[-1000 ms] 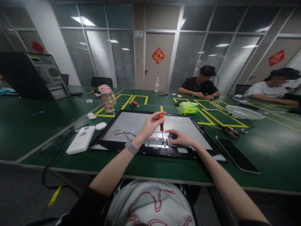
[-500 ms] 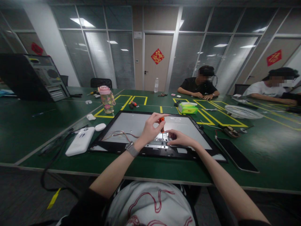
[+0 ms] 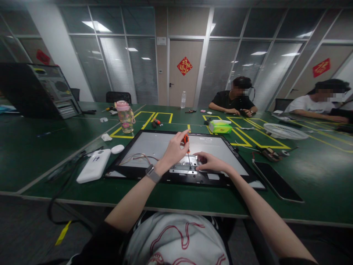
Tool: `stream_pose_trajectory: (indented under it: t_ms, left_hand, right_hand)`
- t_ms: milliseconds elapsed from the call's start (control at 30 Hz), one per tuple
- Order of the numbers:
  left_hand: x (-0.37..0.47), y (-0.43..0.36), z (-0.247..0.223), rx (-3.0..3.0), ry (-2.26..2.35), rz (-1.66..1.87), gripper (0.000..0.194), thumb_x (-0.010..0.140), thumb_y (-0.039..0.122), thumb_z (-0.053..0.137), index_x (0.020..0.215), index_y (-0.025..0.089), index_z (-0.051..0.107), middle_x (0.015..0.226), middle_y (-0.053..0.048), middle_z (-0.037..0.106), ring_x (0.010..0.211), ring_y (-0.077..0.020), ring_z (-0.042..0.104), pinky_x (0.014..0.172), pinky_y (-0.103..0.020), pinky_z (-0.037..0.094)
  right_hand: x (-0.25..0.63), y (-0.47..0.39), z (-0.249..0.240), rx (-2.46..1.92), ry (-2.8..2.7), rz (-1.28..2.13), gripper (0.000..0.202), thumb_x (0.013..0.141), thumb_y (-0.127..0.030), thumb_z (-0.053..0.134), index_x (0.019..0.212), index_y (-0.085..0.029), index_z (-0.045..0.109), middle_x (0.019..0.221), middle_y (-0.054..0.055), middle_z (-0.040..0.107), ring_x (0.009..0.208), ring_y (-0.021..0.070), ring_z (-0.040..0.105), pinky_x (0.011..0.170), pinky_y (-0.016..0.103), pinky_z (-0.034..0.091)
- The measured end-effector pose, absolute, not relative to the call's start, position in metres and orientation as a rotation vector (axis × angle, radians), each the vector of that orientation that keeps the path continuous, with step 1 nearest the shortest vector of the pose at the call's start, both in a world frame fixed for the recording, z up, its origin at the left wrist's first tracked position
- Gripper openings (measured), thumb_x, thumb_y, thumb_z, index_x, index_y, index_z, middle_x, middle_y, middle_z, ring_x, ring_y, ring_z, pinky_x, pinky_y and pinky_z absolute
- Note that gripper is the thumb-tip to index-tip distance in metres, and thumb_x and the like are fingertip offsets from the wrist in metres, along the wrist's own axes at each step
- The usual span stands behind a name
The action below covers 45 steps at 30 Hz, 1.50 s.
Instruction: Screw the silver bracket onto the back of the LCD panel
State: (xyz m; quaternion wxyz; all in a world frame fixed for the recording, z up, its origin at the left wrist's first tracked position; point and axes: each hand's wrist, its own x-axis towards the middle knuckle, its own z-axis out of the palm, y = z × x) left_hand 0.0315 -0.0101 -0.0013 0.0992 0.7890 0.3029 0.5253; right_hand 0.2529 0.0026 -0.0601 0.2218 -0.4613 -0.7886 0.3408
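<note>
My left hand [image 3: 174, 148] grips the orange-and-black handle of a screwdriver [image 3: 186, 142], its fingers closed about the upper part. The thin shaft points down, tilted slightly, and its tip meets a metal bracket [image 3: 180, 170]. That bracket lies at the near middle of a flat display panel [image 3: 146, 142] with a black frame. At the bracket's right end my right hand [image 3: 211, 162] has its fingers curled, thumb and forefinger holding the metal edge. A small dark thing shows under those fingers, too shaded to name. Thin wires [image 3: 140, 156] run across the panel to the left.
Left of the panel are a white power bank [image 3: 94, 165], a white oval case [image 3: 117, 149] and a pink-lidded bottle [image 3: 125, 117]. A phone [image 3: 277, 181] lies right. Beyond stand a green tissue pack [image 3: 220, 127] and a fan grille [image 3: 285, 131]. Two people sit far right.
My left hand has shifted slightly left with the screwdriver, whose handle now leans further left and is turned a little. My right hand stays at the bracket.
</note>
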Motion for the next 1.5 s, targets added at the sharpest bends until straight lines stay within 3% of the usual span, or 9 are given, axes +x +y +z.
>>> stream_pose_trajectory:
  t_ms: [267, 433, 633, 867, 1100, 1267, 1367, 1500]
  left_hand:
    - [0.028, -0.008, 0.001, 2.143, 0.811, 1.591, 0.053, 0.080, 0.019, 0.066, 0.130, 0.021, 0.051, 0.108, -0.007, 0.061, 0.064, -0.0054, 0.062, 0.061, -0.018, 0.056]
    - [0.001, 0.004, 0.004, 1.852, 0.989, 1.863, 0.044, 0.077, 0.025, 0.068, 0.118, 0.018, 0.053, 0.097, -0.005, 0.062, 0.064, -0.0081, 0.064, 0.056, -0.019, 0.057]
    - [-0.016, -0.004, 0.001, 1.899, 1.071, 1.787, 0.040, 0.071, 0.027, 0.072, 0.108, 0.015, 0.059, 0.092, -0.003, 0.062, 0.057, -0.0067, 0.061, 0.048, -0.016, 0.050]
    - [-0.011, -0.004, -0.004, 2.057, 1.129, 1.830, 0.035, 0.073, 0.022, 0.069, 0.107, 0.017, 0.061, 0.093, -0.003, 0.065, 0.058, -0.0055, 0.058, 0.054, -0.016, 0.050]
    - [-0.009, -0.013, -0.003, 2.110, 0.977, 1.728, 0.035, 0.075, 0.026, 0.069, 0.109, 0.018, 0.062, 0.093, -0.004, 0.064, 0.066, -0.0086, 0.060, 0.048, -0.014, 0.050]
    - [-0.007, -0.018, 0.001, 1.883, 0.700, 1.659, 0.022, 0.085, 0.033, 0.060, 0.098, 0.016, 0.065, 0.093, -0.007, 0.068, 0.080, -0.0148, 0.067, 0.070, -0.024, 0.057]
    - [-0.009, -0.016, 0.004, 1.719, 0.594, 1.612, 0.021, 0.083, 0.034, 0.063, 0.090, 0.014, 0.065, 0.087, -0.007, 0.069, 0.077, -0.0163, 0.068, 0.078, -0.030, 0.055]
    - [-0.011, -0.014, 0.006, 1.698, 0.619, 1.603, 0.018, 0.078, 0.031, 0.069, 0.086, 0.015, 0.065, 0.077, -0.003, 0.065, 0.067, -0.0122, 0.063, 0.067, -0.024, 0.051]
  right_hand:
    - [0.252, 0.001, -0.058, -1.280, -2.180, 0.936, 0.072, 0.063, -0.045, 0.078, 0.126, -0.016, 0.057, 0.090, 0.002, 0.053, 0.080, 0.0170, 0.051, 0.075, 0.031, 0.044]
    - [0.253, 0.002, -0.061, -1.254, -2.172, 0.936, 0.070, 0.063, -0.042, 0.078, 0.124, -0.015, 0.058, 0.090, 0.003, 0.053, 0.083, 0.0178, 0.052, 0.078, 0.032, 0.044]
    - [0.254, 0.003, -0.060, -1.247, -2.184, 0.943, 0.072, 0.064, -0.043, 0.078, 0.125, -0.014, 0.056, 0.091, 0.003, 0.053, 0.083, 0.0176, 0.052, 0.077, 0.031, 0.044]
    - [0.253, 0.001, -0.057, -1.256, -2.189, 0.936, 0.071, 0.064, -0.044, 0.078, 0.124, -0.015, 0.057, 0.092, 0.004, 0.054, 0.084, 0.0182, 0.053, 0.077, 0.031, 0.044]
    - [0.252, 0.001, -0.059, -1.257, -2.178, 0.957, 0.072, 0.063, -0.044, 0.078, 0.125, -0.013, 0.057, 0.092, 0.003, 0.053, 0.083, 0.0177, 0.052, 0.077, 0.031, 0.043]
    - [0.252, 0.001, -0.059, -1.255, -2.181, 0.957, 0.070, 0.063, -0.043, 0.078, 0.124, -0.014, 0.057, 0.091, 0.003, 0.052, 0.081, 0.0170, 0.050, 0.076, 0.031, 0.043]
    - [0.252, 0.001, -0.058, -1.249, -2.183, 0.956, 0.070, 0.064, -0.042, 0.078, 0.124, -0.015, 0.057, 0.091, 0.003, 0.052, 0.082, 0.0173, 0.051, 0.077, 0.031, 0.043]
    - [0.253, 0.001, -0.059, -1.256, -2.179, 0.951, 0.069, 0.064, -0.042, 0.077, 0.124, -0.015, 0.057, 0.090, 0.002, 0.052, 0.083, 0.0175, 0.051, 0.076, 0.031, 0.043]
